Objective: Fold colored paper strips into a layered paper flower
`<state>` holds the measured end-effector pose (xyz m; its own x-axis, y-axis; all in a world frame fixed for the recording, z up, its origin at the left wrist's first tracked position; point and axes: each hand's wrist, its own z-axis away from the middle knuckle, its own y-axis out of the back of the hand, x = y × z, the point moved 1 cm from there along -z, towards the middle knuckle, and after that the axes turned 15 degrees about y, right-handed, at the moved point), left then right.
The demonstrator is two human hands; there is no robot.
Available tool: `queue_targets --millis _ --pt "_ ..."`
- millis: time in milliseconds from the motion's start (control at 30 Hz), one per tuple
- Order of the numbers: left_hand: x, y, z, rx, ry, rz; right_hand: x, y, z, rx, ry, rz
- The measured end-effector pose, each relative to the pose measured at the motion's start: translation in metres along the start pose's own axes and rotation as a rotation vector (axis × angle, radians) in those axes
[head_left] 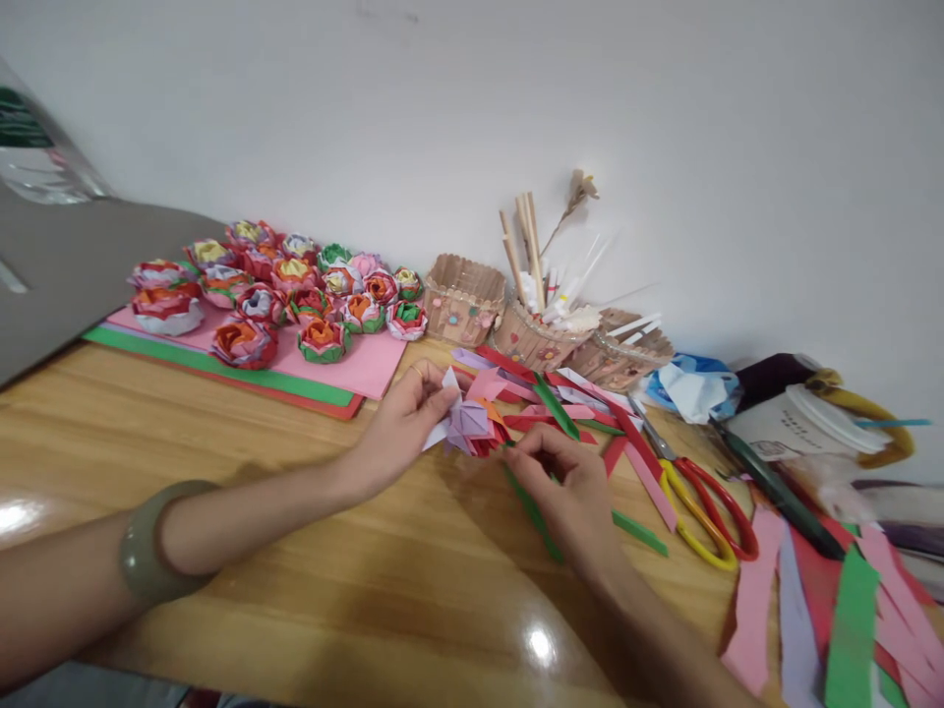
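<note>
My left hand [413,413] pinches a partly formed folded-paper flower [470,425] by its white side. Lilac, pink, orange and red folded pieces show on the flower, which is held just above the table. At its red end are the closed fingertips of my right hand [564,492]; what they pinch is too small to make out. A green folded paper strip [535,516] lies beneath that hand. Just beyond both hands spreads a pile of folded paper strips [560,393] in red, pink, lilac and green.
Finished paper flowers [295,285] sit on stacked coloured sheets [369,366] at the back left. Along the wall stand decorated wooden baskets [464,295], some holding sticks. To the right lie scissors [708,511], a white tub [793,423] and loose paper strips [848,629].
</note>
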<state>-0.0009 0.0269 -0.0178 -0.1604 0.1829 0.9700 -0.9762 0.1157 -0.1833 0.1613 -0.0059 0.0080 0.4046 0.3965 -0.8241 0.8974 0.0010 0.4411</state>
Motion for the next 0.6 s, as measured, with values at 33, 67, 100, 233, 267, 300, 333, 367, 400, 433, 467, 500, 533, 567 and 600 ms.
queue_targets --millis 33,67,100,233,267,300,333,367,400,433,467,500,533,567,600 --pt "0.001 0.000 -0.001 -0.022 0.053 0.045 0.002 0.002 0.000 0.065 0.017 -0.012" --pt "0.001 -0.001 -0.002 -0.057 0.109 0.094 0.004 0.004 0.000 0.144 0.037 -0.017" --pt "0.002 -0.002 -0.002 -0.093 0.163 0.145 0.006 0.007 -0.001 0.214 0.063 -0.013" --pt "0.003 -0.006 0.001 -0.216 0.313 0.269 0.005 0.010 -0.004 0.221 0.158 0.043" --pt "0.002 -0.007 0.002 -0.238 0.338 0.279 0.004 0.009 -0.005 0.166 0.172 0.035" --pt "0.001 -0.007 0.003 -0.259 0.365 0.286 0.003 0.007 -0.005 0.107 0.182 0.016" --pt "0.000 -0.008 0.004 -0.277 0.395 0.291 0.001 0.006 -0.005 0.055 0.190 -0.009" --pt "-0.001 -0.009 0.005 -0.292 0.425 0.295 0.000 0.004 -0.005 0.014 0.198 -0.033" --pt "-0.002 -0.009 0.005 -0.309 0.451 0.294 -0.001 0.003 -0.005 -0.010 0.206 -0.046" --pt "-0.003 -0.010 0.006 -0.325 0.468 0.288 -0.002 0.002 -0.005 -0.014 0.210 -0.048" --pt "-0.004 -0.010 0.006 -0.338 0.475 0.278 -0.002 0.001 -0.004 -0.008 0.208 -0.040" --pt "-0.004 -0.010 0.006 -0.347 0.469 0.265 -0.002 0.000 -0.004 0.009 0.206 -0.026" --pt "-0.004 -0.010 0.006 -0.353 0.450 0.250 -0.001 0.000 -0.004 0.025 0.205 -0.012" --pt "-0.004 -0.010 0.006 -0.350 0.420 0.234 -0.001 -0.001 -0.003 0.034 0.207 0.003" --pt "-0.003 -0.010 0.006 -0.339 0.381 0.211 0.000 -0.001 -0.003 0.041 0.217 0.018"
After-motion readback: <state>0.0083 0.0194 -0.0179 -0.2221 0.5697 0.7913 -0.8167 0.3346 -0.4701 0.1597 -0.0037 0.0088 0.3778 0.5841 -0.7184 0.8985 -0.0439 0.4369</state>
